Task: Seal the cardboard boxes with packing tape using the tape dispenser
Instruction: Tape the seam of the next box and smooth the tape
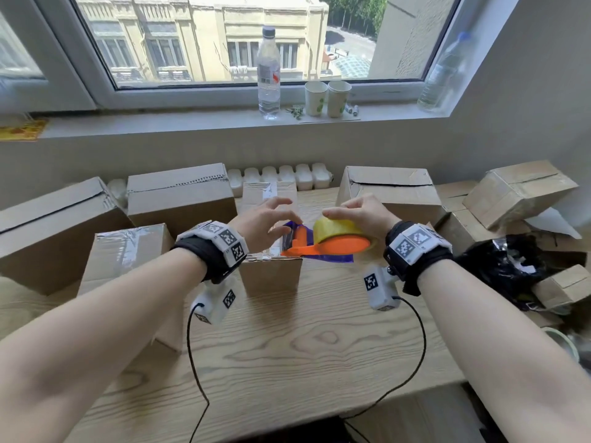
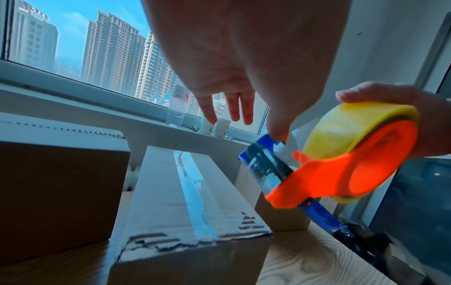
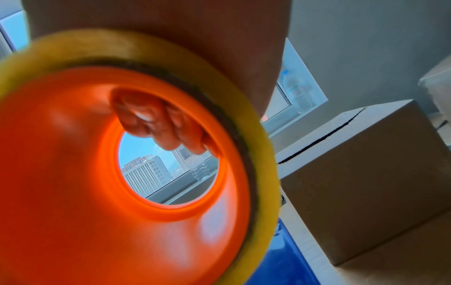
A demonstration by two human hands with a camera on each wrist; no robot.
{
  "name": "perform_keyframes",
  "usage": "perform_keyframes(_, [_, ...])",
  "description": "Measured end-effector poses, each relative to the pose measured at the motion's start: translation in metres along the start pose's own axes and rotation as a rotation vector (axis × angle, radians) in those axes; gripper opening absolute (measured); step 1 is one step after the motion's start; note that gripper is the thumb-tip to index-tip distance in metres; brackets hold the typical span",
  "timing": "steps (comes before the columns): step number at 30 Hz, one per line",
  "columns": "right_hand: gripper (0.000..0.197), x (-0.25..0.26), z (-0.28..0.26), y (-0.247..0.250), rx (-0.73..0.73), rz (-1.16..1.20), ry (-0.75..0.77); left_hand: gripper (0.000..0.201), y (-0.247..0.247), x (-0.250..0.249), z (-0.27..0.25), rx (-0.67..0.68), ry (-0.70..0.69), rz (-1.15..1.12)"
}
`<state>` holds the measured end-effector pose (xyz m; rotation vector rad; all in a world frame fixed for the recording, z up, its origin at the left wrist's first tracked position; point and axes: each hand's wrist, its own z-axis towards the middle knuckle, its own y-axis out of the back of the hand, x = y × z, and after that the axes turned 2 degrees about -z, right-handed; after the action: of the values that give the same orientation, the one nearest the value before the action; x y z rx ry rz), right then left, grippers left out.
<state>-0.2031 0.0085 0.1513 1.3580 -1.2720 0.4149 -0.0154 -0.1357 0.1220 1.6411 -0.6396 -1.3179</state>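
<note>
Wooden table (image 1: 287, 346), right hand (image 1: 361, 212) gripping tape dispenser (image 1: 339, 241), left hand (image 1: 265, 225) spread, thumb touching its blade end

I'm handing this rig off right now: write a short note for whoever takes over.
Right hand grips the tape dispenser around its yellow roll.
Left hand is open, its thumb touching the dispenser's blue front end above the small centre box.
That box already carries a tape strip along its top seam.
The box at the back right shows an open, untaped seam; seal it next, probably.
</note>
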Motion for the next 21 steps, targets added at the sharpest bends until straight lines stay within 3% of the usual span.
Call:
perform_keyframes(7, [0.047,0.014,0.004,0.003,-0.034,-0.090,0.033,0.012,0.020,-0.005,0.004,-0.027,-0.062,-0.019])
perform_keyframes(13, [0.048,0.027,0.004,0.014,-0.068,-0.275,0.014,0.006,0.031,-0.012,0.009,-0.043,-0.008,-0.048])
perform_keyframes(18, [0.055,0.031,0.008,0.025,-0.021,-0.255,-0.039,0.023,0.038,-0.012,0.007,-0.017,0.083,-0.220])
perform_keyframes(21, [0.025,0.037,0.006,0.028,0.000,-0.242,-0.058,0.042,0.038,-0.010,0.006,-0.041,0.147,-0.369])
